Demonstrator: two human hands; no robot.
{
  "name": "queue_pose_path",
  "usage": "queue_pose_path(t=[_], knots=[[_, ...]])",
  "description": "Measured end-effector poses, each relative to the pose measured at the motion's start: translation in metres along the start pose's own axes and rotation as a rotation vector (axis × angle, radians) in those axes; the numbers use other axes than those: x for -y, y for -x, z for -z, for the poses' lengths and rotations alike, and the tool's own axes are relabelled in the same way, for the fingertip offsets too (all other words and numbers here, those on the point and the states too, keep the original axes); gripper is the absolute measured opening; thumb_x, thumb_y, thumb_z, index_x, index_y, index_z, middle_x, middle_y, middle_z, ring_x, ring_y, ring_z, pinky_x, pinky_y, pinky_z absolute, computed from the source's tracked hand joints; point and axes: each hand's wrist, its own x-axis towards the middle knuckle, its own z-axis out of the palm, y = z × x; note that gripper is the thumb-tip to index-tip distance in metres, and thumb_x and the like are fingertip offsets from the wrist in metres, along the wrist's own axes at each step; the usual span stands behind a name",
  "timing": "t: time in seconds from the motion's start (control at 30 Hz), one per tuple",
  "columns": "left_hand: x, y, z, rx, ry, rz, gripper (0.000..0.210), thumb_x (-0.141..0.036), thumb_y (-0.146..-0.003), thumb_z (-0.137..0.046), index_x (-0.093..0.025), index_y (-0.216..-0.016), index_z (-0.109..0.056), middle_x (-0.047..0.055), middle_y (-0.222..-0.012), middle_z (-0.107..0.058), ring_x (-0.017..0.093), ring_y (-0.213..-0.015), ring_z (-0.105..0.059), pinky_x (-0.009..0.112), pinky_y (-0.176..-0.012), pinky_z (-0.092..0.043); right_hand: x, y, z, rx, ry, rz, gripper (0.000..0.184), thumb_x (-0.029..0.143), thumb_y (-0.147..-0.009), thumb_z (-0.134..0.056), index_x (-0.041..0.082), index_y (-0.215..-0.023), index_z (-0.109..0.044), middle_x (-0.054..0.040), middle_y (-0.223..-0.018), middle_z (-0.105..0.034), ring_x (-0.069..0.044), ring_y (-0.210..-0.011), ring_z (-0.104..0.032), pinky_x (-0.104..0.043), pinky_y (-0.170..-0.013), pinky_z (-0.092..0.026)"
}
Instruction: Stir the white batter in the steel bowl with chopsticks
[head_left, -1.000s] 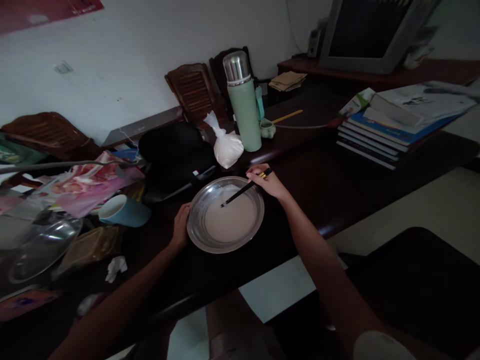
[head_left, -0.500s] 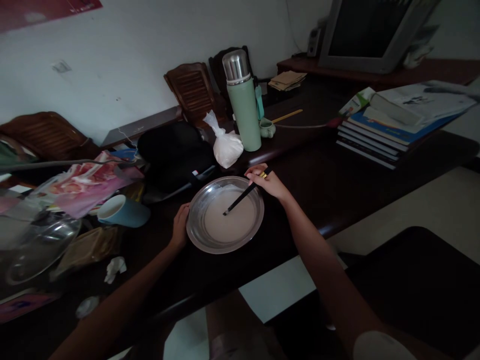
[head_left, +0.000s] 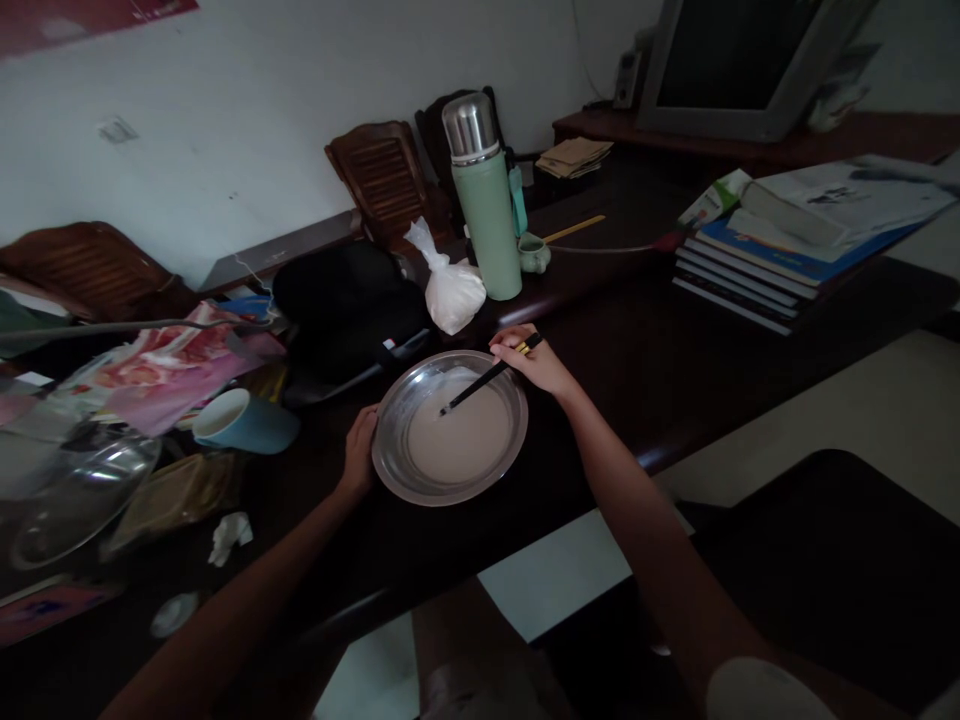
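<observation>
A round metal bowl [head_left: 388,462] of pale, milky batter [head_left: 465,440] sits on the dark table. At its left side my left hand [head_left: 361,448] grips the rim, with part of the fingers hidden behind the wall. Over the far right rim, my right hand [head_left: 525,358] is closed around black chopsticks [head_left: 484,380] with gold bands near the top. They slant down to the left, their tips at the batter's surface toward the far left of the bowl. The chopsticks lie so close together that I cannot tell them apart.
Behind the bowl stand a tied bag of white powder [head_left: 454,298], a green thermos [head_left: 487,225] and a small green pot [head_left: 534,254]. A black bag [head_left: 345,310] and a blue mug [head_left: 247,422] are to the left. Stacked books [head_left: 780,260] lie at right.
The chopstick tips have shifted slightly left and away from me through the batter. My left hand still holds the bowl in the same place.
</observation>
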Motion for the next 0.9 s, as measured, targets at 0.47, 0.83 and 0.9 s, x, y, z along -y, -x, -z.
queue_pose_path(t=[0.47, 0.83, 0.9], knots=[[-0.0023, 0.0006, -0.0005, -0.012, -0.012, -0.017, 0.051, -0.067, -0.073, -0.061, -0.019, -0.086, -0.067, 0.008, -0.091, -0.069, 0.026, -0.092, -0.061, 0.038, -0.083, -0.050, -0.0021, 0.0001, -0.0014, -0.017, -0.004, 0.003, 0.038, 0.051, -0.090, -0.062, 0.025, -0.064, -0.071, -0.0046, -0.093, -0.073, -0.024, -0.103, -0.058, -0.040, -0.097, -0.045], [-0.0011, 0.0008, 0.0007, 0.017, -0.047, -0.021, 0.056, -0.072, -0.074, -0.058, -0.018, -0.090, -0.066, 0.006, -0.089, -0.068, 0.024, -0.088, -0.060, 0.035, -0.079, -0.049, -0.0053, -0.0010, 0.0023, -0.063, -0.040, 0.009, 0.038, 0.049, -0.090, -0.061, 0.024, -0.063, -0.071, -0.0051, -0.090, -0.073, -0.025, -0.102, -0.059, -0.040, -0.095, -0.044], [-0.0006, 0.0007, 0.0015, 0.020, -0.047, -0.020, 0.055, -0.071, -0.074, -0.059, -0.018, -0.090, -0.066, 0.006, -0.090, -0.068, 0.025, -0.089, -0.060, 0.035, -0.080, -0.049, -0.0046, -0.0007, 0.0010, -0.023, -0.036, 0.020, 0.034, 0.047, -0.089, -0.063, 0.025, -0.065, -0.072, -0.0047, -0.092, -0.074, -0.024, -0.103, -0.059, -0.040, -0.096, -0.045]])
